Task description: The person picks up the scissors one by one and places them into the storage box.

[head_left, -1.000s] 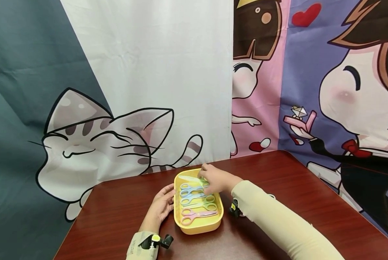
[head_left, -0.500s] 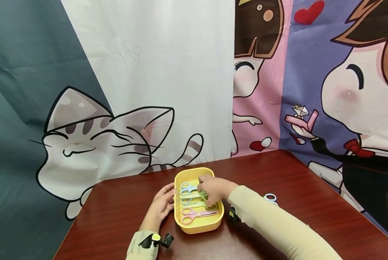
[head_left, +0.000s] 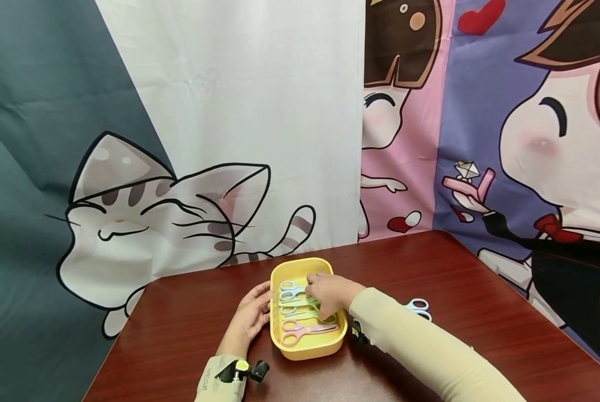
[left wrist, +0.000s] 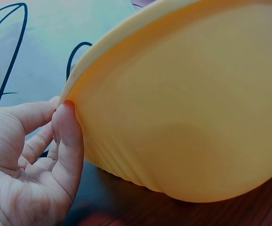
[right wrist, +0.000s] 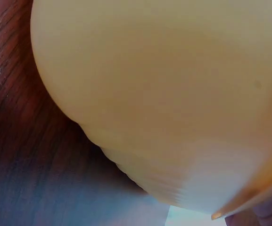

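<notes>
A yellow plastic tray (head_left: 310,353) stands on the table with several child-size scissors lying across it. My left hand (head_left: 252,312) is at its left side; in the left wrist view the fingertips pinch the tray's rim. Inside the tray, my right hand (head_left: 330,293) grips green scissors (head_left: 295,304) by the handle end, which the fingers partly hide. Blue scissors (head_left: 289,291) lie behind and below them. A second pair of green scissors (head_left: 300,316) and pink scissors (head_left: 292,332) lie nearer the front. In the right wrist view, the tray's outer wall (right wrist: 140,94) fills most of the picture.
Blue-handled scissors (head_left: 418,307) lie on the dark red table (head_left: 395,262) right of the tray, partly behind my right sleeve. A cartoon-printed cloth (head_left: 280,111) hangs along the table's back edge. Both wrists carry small black camera mounts.
My right hand has brought the green scissors from the tray's far end toward its middle, over the blue ones. The right forearm shifted, uncovering the blue handles on the table. The left hand stayed put.
</notes>
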A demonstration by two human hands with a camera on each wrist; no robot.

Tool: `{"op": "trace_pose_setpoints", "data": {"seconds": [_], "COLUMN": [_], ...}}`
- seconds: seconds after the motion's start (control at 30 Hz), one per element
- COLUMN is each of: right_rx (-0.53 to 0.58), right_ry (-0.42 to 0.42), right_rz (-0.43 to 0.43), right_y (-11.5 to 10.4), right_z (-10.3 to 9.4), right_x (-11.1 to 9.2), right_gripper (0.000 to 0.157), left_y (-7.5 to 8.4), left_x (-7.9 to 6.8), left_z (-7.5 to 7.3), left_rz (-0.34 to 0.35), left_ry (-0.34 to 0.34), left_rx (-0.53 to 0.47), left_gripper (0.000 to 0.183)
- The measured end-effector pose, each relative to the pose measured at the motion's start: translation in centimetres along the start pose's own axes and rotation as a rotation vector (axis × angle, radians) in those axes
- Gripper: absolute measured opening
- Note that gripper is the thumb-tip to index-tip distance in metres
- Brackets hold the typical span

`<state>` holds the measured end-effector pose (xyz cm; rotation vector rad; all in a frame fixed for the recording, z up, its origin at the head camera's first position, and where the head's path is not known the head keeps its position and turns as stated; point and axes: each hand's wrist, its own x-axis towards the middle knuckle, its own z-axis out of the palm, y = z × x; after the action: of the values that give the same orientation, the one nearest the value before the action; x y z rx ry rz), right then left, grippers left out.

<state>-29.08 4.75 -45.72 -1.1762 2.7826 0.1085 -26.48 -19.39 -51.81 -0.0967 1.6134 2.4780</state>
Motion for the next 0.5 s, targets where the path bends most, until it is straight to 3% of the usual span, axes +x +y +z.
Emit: {"op": "trace_pose_setpoints", "data": {"seconds": [0.2,0.5], "right_rx": [-0.014,-0.026], "right_ry": [0.007,0.088], "right_rz": [0.003,0.018], "right_y": [0.02,-0.23], "right_z": [0.04,0.31], "right_x": [0.07,0.11], "right_gripper": [0.043,0.019], "left_y": [-0.09,-0.21], "left_x": [0.11,0.18], "left_z": [0.0,-0.03], "left_rz": [0.013,0.012], "left_ry": [-0.007,-0.003], "left_rx": [0.004,-0.005], "left_gripper": [0.045,0.045]}}
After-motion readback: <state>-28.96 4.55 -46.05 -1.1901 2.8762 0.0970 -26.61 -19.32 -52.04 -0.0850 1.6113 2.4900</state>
